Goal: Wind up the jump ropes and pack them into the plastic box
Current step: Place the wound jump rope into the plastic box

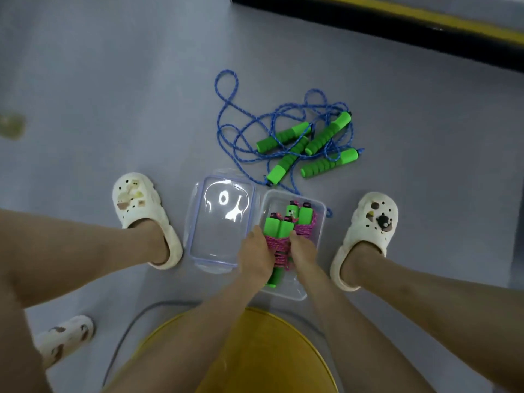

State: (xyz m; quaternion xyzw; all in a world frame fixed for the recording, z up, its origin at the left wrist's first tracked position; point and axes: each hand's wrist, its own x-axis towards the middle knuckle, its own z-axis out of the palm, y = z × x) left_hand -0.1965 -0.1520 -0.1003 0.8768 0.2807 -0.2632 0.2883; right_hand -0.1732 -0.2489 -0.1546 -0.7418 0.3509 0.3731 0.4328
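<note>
A clear plastic box (319, 222) stands on the grey floor between my feet. Inside it lie wound pink jump ropes with green foam handles (304, 219). My left hand (255, 256) and my right hand (303, 256) grip one wound pink rope bundle (279, 245) from either side, low in the box. Its green handles stick out above and below my fingers. The box's clear lid (221, 222) lies flat to the left of the box. Behind the box, loose blue jump ropes (226, 109) with several green handles (326, 134) lie tangled on the floor.
My feet in cream clogs, the left (139, 205) and the right (368, 231), flank the lid and box. I sit on a yellow stool (263, 350). Another cream shoe (65, 336) shows at the lower left. A black and yellow edge (397, 21) runs along the far right.
</note>
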